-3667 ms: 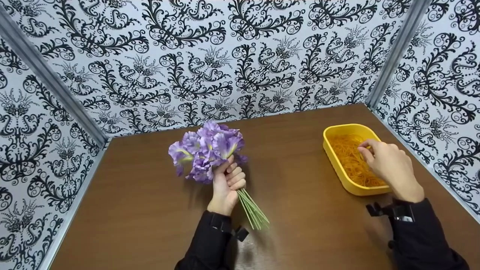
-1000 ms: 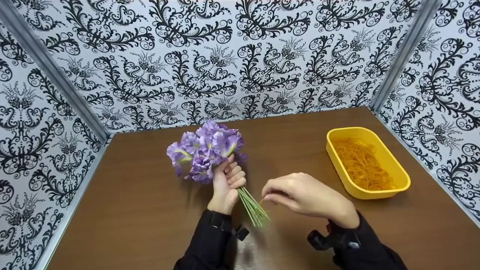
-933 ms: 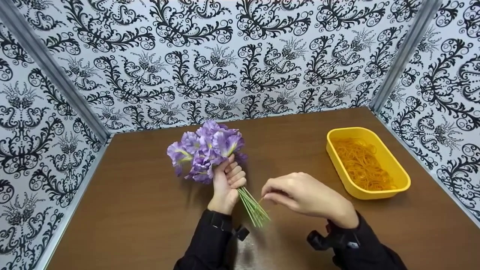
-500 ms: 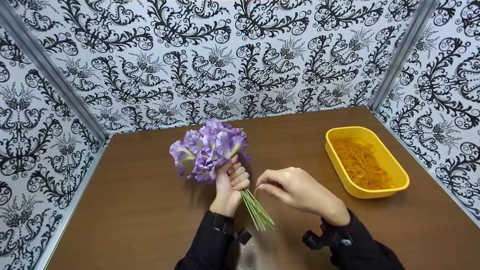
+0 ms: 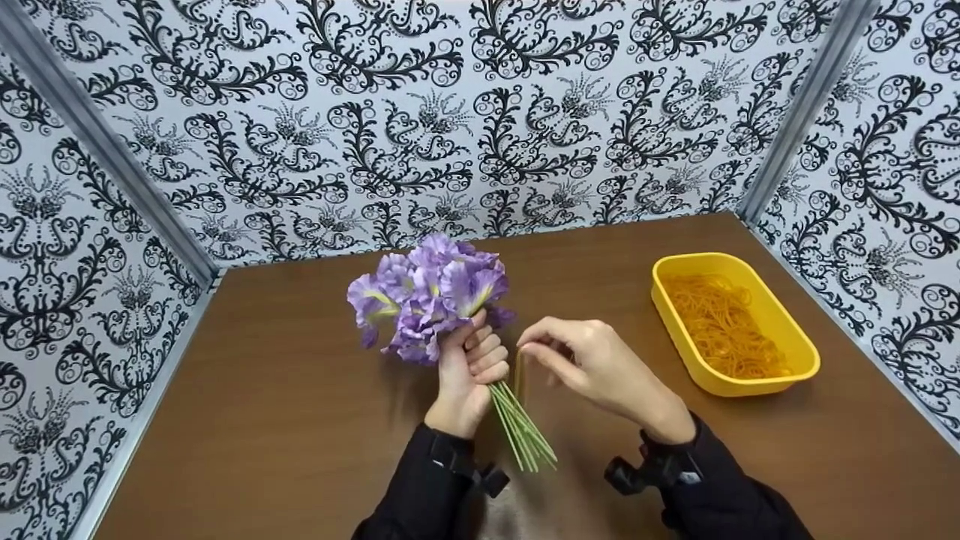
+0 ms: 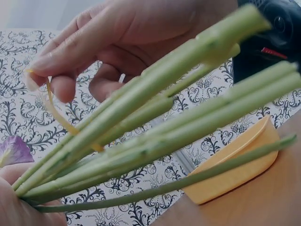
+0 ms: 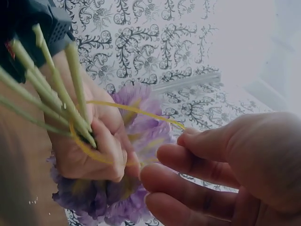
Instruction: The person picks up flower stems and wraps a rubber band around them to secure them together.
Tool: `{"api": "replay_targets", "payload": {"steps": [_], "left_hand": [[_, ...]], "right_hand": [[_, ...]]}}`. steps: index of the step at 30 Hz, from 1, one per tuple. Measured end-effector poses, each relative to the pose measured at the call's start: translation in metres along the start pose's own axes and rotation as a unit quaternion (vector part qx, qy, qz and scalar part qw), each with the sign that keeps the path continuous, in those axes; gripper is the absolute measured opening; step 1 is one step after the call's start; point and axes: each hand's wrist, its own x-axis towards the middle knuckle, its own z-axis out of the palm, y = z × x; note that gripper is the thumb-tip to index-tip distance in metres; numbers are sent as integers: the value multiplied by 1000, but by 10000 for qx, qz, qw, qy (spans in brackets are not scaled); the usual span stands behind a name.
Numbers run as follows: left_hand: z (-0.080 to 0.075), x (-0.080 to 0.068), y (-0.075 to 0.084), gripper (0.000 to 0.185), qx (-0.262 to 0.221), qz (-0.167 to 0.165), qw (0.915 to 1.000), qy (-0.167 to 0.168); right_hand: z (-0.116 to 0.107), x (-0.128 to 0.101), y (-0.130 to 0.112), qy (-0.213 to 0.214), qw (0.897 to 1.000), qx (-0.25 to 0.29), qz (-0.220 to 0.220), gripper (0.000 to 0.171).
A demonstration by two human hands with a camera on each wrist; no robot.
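Ruffled purple flowers [image 5: 429, 296] farther right

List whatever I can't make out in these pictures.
Head view: the gripped part of the stems, covered by the left hand.
Right wrist view: the full loop of the band; a stem hides part, so which stems it encircles is unclear.
Head view: how many loose bands the box holds; too small, tangled.
Left wrist view: most of the flower, cut off by the left edge.
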Motion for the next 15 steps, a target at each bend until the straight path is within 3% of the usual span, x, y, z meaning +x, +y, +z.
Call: {"api": "replay_targets", "payload": {"steps": [4, 8, 15], "left_hand": [[7, -3, -1, 49, 118, -37, 9999, -114], [14, -6, -1, 47, 14, -173, 9989, -444], [22, -10, 11, 50, -895, -428, 9886, -1132]], "right_hand": [[-3, 0, 6, 138, 9997, 137, 141, 10], [-5, -4, 17, 153, 9996, 167, 152, 11], [3, -16, 46, 64, 9995, 299, -94, 14]]}}
